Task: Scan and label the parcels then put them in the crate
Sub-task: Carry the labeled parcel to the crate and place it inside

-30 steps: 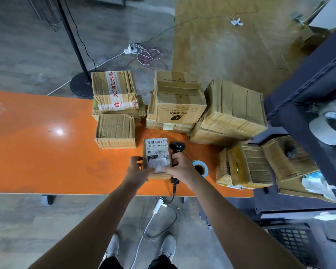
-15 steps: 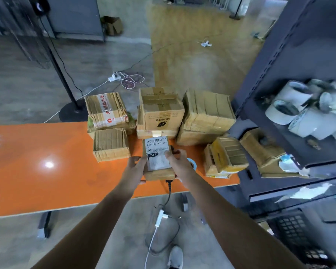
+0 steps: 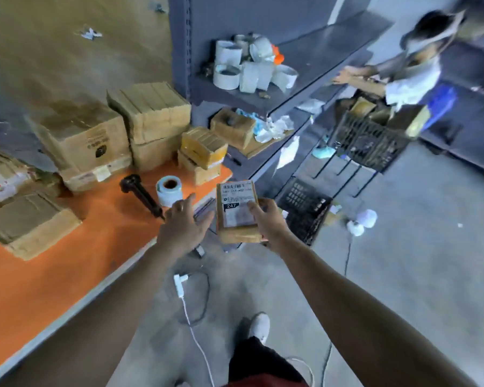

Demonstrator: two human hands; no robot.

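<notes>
Scanner (image 3: pixel 140 192) beside label roll (image 3: pixel 168 189), near parcel (image 3: pixel 236 216).

Bare left hand (image 3: pixel 183 227), bare right hand (image 3: pixel 268 222), black trouser leg (image 3: pixel 259 361), white shoe (image 3: pixel 259 325), red garment (image 3: pixel 263 382)

a: where is the scanner (image 3: pixel 140 191)?
b: on the table (image 3: pixel 101 247), just left of the roll (image 3: pixel 168 188). the boxes (image 3: pixel 151 113) stand behind both.
a: and the parcel (image 3: pixel 236 210)?
b: past the table end, in the right hand (image 3: pixel 271 222). the left hand (image 3: pixel 183 227) is just beside it, on its left. the crate (image 3: pixel 302 205) is on the floor to its right, before the shelf (image 3: pixel 305 62). tapes (image 3: pixel 249 68) lie on the shelf.
</notes>
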